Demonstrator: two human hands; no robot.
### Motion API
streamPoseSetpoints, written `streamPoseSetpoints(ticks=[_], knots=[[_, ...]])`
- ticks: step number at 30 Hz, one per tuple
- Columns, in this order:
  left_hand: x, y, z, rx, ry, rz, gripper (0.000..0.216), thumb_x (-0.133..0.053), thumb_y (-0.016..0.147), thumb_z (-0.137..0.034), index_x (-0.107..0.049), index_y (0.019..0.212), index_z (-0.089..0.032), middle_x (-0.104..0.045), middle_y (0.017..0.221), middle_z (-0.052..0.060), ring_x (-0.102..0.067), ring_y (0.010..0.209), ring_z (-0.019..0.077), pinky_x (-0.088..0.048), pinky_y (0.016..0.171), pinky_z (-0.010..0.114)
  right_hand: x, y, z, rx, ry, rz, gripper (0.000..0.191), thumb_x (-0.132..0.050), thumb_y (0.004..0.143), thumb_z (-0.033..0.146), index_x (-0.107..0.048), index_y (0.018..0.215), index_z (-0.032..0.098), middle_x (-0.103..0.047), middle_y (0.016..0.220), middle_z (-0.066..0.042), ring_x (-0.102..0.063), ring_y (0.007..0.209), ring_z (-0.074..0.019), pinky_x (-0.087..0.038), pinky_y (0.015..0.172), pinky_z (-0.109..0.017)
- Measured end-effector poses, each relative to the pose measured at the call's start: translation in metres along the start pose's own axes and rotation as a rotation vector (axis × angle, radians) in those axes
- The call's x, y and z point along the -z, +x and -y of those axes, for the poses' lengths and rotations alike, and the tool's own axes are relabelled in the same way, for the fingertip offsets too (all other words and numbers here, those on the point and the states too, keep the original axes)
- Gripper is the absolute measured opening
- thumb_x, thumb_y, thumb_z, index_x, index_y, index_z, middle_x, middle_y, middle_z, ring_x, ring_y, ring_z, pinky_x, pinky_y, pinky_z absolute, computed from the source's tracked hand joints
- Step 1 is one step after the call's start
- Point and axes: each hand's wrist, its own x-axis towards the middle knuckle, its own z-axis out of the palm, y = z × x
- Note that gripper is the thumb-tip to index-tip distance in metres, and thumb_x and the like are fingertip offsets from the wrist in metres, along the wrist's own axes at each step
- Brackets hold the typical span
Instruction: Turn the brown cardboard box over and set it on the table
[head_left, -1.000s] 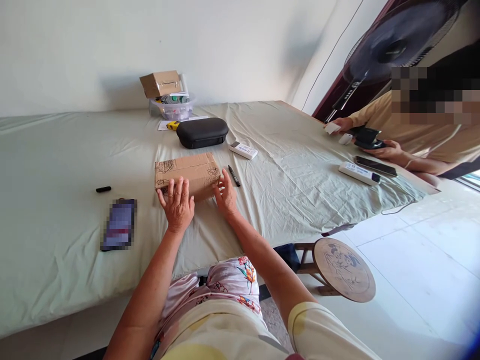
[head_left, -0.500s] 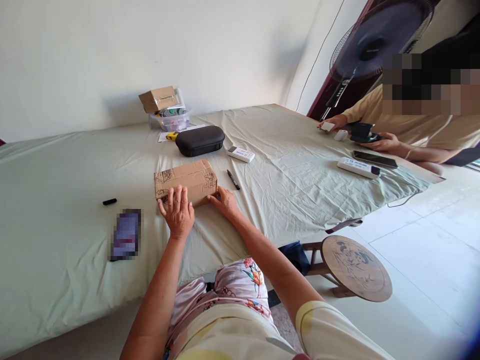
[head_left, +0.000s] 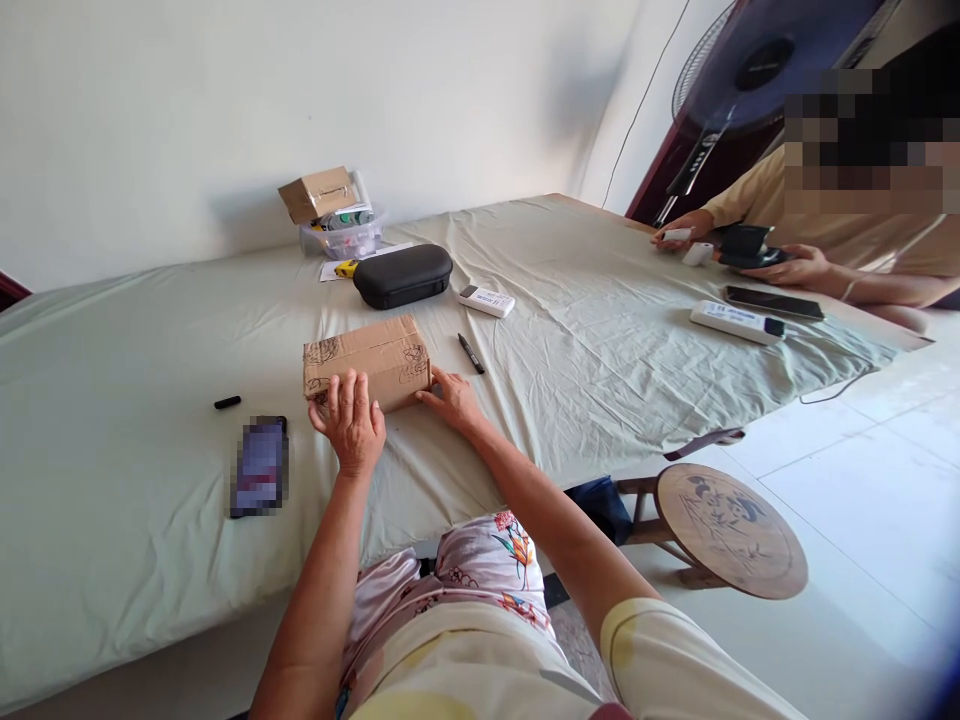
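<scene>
A brown cardboard box (head_left: pixel 364 352) with black scribbled marks near its corners lies on the cloth-covered table in front of me. My left hand (head_left: pixel 349 425) rests on its near left part, fingers stretched out flat over the top edge. At the right end, my right hand (head_left: pixel 452 400) curls round the near corner, thumb against the front face; some of its fingertips are hidden behind the box. Just beyond that hand is an uncapped black marker (head_left: pixel 471 353). Its likely cap, a small black piece (head_left: pixel 227 402), lies left of the box, above a blurred phone (head_left: pixel 259 466).
Behind the box are a black zip case (head_left: pixel 403 276), a white device (head_left: pixel 487 301) and a plastic tub (head_left: pixel 343 240) topped by a small carton (head_left: pixel 316 194). At right, a co-worker's hands (head_left: pixel 806 268) handle a black object. A wooden stool (head_left: pixel 731 530) stands near the table edge.
The box has slid slightly left with both my hands on it. My view has turned a little, shifting the table and the co-worker's side rightward in the picture.
</scene>
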Motion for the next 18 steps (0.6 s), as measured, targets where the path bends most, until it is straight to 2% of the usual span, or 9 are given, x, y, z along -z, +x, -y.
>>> streamPoseSetpoints(ticks=[3,6,12,18], knots=[[0.004,0.004,0.007,-0.003,-0.029,-0.042,0.045,-0.054,0.101,-0.039,-0.068,0.138,-0.018,-0.064,0.149,0.021,-0.043,0.155,0.0388,0.003,0.129,0.069,0.001,-0.001,0.004,-0.020,-0.034,0.044,0.066,-0.072,0.096,0.052,-0.054,0.153,0.025,-0.074,0.133,-0.012,-0.061,0.130,-0.0326,-0.043,0.107,-0.044],[0.009,0.009,0.015,-0.035,-0.046,-0.063,0.042,-0.055,0.100,-0.040,-0.070,0.132,-0.017,-0.067,0.144,0.021,-0.046,0.153,0.0378,-0.004,0.130,0.066,0.002,-0.002,0.007,-0.018,-0.082,0.088,0.068,-0.074,0.095,0.053,-0.055,0.153,0.024,-0.070,0.140,-0.014,-0.057,0.135,-0.0340,-0.042,0.110,-0.047],[0.011,0.011,0.020,-0.051,-0.037,-0.093,0.038,-0.056,0.100,-0.040,-0.072,0.127,-0.017,-0.069,0.140,0.022,-0.052,0.147,0.0374,-0.022,0.124,0.060,-0.001,-0.003,0.003,0.060,-0.127,0.109,0.044,-0.068,0.099,0.051,-0.070,0.134,0.026,-0.067,0.143,-0.012,-0.054,0.136,-0.0321,-0.040,0.111,-0.046],[0.012,0.007,0.021,-0.088,-0.033,-0.228,0.030,-0.055,0.102,-0.037,-0.073,0.116,-0.017,-0.075,0.128,0.021,-0.061,0.137,0.0351,-0.035,0.117,0.055,-0.006,-0.001,-0.004,0.101,-0.030,0.050,0.034,-0.066,0.101,0.044,-0.073,0.129,0.025,-0.074,0.134,-0.009,-0.062,0.131,-0.0282,-0.042,0.111,-0.043]])
